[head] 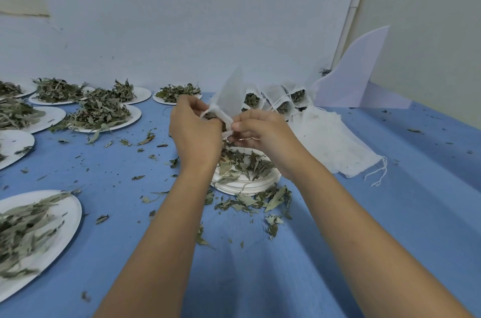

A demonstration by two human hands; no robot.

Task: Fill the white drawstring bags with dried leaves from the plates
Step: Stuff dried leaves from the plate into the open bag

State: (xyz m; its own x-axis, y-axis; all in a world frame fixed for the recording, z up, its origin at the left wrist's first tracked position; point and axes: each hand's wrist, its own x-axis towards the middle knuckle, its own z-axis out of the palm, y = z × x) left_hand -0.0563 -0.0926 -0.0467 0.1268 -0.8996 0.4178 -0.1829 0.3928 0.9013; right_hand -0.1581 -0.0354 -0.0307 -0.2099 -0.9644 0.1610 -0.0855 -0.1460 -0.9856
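Observation:
A white drawstring bag point(231, 95) is held up above the table, its closed end pointing upward. My left hand point(194, 130) grips the bag's mouth on the left, with dried leaves between its fingers at the opening. My right hand point(260, 132) pinches the rim of the bag on the right. Directly under both hands stands a stack of white plates point(244, 183) with dried leaves point(243, 161) on top. Filled bags point(279, 101) stand in a row behind my hands.
Several white plates heaped with dried leaves point(100, 112) line the left side, one near me point(33, 234). A pile of flat empty bags point(335, 143) lies to the right. A white foam board point(356, 75) leans at the back right. Leaf scraps litter the blue table point(390, 213).

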